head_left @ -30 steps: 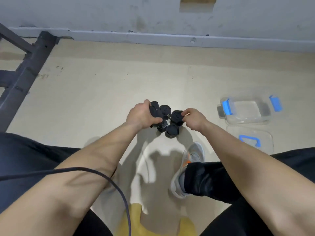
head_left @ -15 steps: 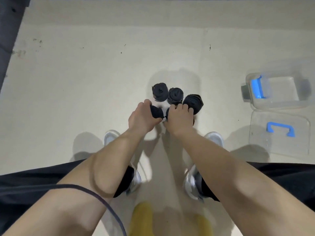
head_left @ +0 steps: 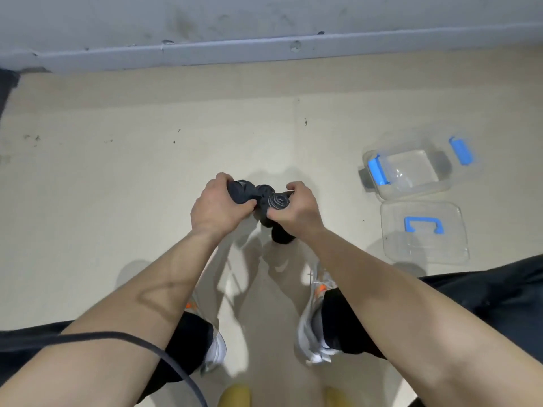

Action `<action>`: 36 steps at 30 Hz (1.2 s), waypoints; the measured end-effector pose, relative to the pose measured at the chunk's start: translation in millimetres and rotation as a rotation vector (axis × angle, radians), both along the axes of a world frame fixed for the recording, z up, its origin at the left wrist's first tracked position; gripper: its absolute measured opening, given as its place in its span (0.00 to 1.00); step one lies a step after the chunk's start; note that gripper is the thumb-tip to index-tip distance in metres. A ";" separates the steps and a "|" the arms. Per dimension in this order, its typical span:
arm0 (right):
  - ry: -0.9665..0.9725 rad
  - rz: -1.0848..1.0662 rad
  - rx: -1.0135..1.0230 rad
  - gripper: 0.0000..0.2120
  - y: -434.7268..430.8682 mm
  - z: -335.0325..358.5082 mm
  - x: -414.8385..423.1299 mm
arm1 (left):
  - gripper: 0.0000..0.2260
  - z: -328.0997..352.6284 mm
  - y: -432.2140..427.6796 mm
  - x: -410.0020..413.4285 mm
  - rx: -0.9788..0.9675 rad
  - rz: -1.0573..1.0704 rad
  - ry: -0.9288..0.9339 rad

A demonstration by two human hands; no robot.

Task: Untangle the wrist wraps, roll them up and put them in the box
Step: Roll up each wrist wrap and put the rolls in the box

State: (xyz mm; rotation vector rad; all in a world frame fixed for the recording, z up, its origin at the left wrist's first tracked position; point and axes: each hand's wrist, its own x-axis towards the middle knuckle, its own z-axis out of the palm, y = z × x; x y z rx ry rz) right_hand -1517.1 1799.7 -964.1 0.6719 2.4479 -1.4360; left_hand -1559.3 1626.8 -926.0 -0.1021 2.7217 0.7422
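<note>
Black wrist wraps [head_left: 277, 201], rolled into tight spirals; left hand [head_left: 218, 209] grasps 1 roll; right hand [head_left: 298, 208] grasps another.

floor [head_left: 102, 186]: beige, speckled | wall [head_left: 264, 16]: grey, stained | skirting [head_left: 235, 51]: grey, chipped | left edge: perhaps a dark frame [head_left: 6, 89]

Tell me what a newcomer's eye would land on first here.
First, the bunch of black rolled wrist wraps at mid-frame, gripped between the left hand and the right hand. Next, off to the right on the pale floor, the clear box with blue clasps stands open and empty. Its lid lies flat just nearer the person.
</note>
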 end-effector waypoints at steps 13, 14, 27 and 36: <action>0.043 -0.575 0.297 0.18 243.4 29.9 -7.3 | 0.32 26.9 204.3 -33.1 0.166 -0.429 0.041; 0.021 -0.580 0.326 0.16 255.3 21.2 -6.7 | 0.32 20.4 220.0 -37.5 0.163 -0.443 0.029; -0.174 -0.307 0.167 0.12 246.9 -57.9 -35.1 | 0.33 -50.0 323.7 -90.2 0.138 -0.691 0.105; -0.117 -0.264 0.104 0.16 195.2 -60.0 -27.3 | 0.20 -71.5 275.3 -120.8 -0.279 -0.969 0.202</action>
